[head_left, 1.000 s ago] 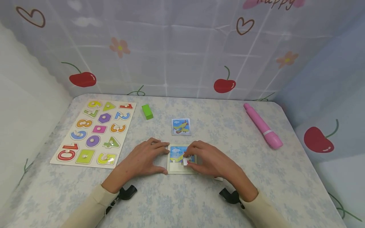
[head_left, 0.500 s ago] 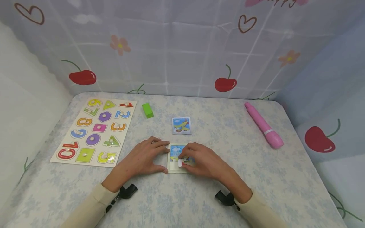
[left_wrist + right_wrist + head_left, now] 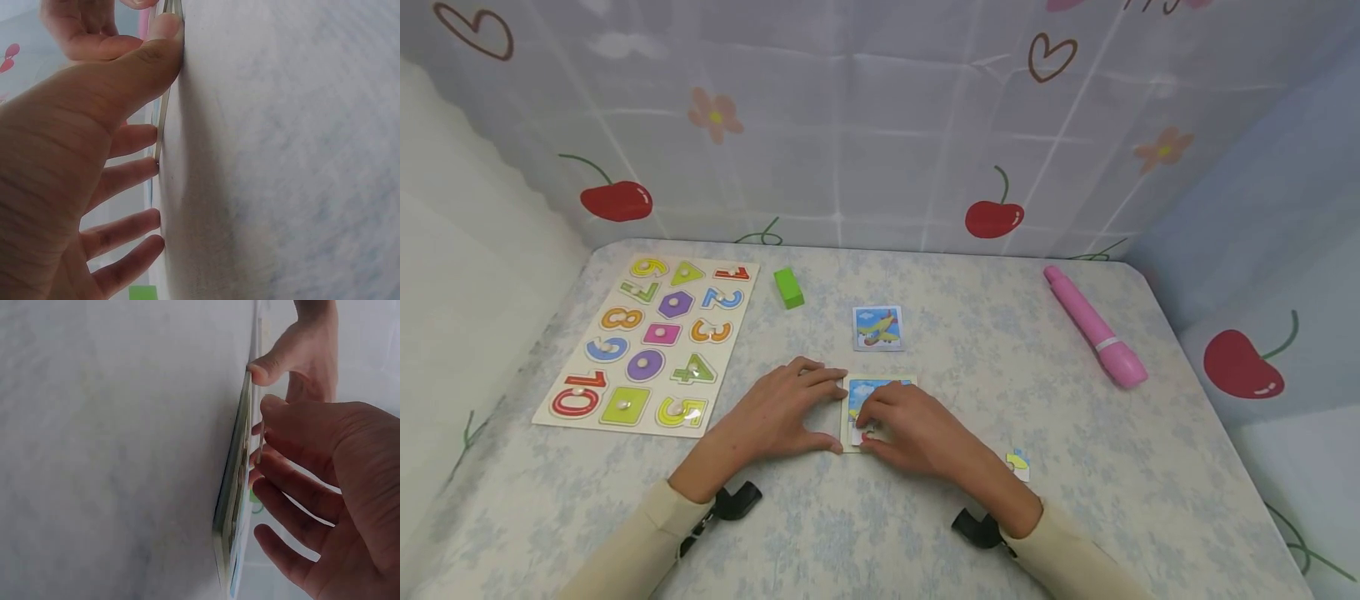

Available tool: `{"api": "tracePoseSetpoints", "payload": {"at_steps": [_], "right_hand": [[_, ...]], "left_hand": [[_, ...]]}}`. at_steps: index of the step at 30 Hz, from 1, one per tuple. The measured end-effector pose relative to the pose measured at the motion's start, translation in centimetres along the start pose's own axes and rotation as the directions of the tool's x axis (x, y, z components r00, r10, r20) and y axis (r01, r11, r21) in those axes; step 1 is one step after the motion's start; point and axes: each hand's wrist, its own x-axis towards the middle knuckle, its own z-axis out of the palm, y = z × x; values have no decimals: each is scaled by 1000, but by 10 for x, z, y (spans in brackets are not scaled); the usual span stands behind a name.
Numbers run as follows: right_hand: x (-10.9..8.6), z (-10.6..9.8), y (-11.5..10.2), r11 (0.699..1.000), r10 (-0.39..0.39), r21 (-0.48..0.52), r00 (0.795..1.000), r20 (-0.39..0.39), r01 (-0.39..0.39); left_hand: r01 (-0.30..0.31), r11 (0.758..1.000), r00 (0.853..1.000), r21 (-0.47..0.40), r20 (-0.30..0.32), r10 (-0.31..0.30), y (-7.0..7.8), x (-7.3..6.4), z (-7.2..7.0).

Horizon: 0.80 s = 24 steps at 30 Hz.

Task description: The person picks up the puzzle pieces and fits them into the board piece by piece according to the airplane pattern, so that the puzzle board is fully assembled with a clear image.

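Note:
A small jigsaw board with a pale frame and a blue-sky picture lies flat in front of me, partly hidden by my right hand. My left hand rests at its left side, fingertips touching the edge and thumb at the near corner. Between thumb and fingers, my right hand pinches a thin jigsaw piece just over the near-left part of the board. Another loose piece, yellow and white, lies on the table beside my right wrist. Beyond the board sits a square picture card showing a yellow airplane.
At the left lies a number-and-shape peg board. A green block stands near the back, and a pink stick-like object with a wider end lies at the right. A printed curtain hangs behind the table.
My right hand has moved left across the board with the pinched piece, toward its near-left part. The loose piece by my right wrist has come into fuller view. My left hand stays put.

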Motion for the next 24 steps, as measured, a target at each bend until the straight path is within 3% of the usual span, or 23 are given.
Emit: {"api": "tracePoseSetpoints", "payload": {"at_steps": [24], "right_hand": [[5, 6, -2, 999, -7, -51, 1000, 29, 9]], "left_hand": [[-12, 1000, 1000, 4, -8, 12, -1, 0, 1]]}}
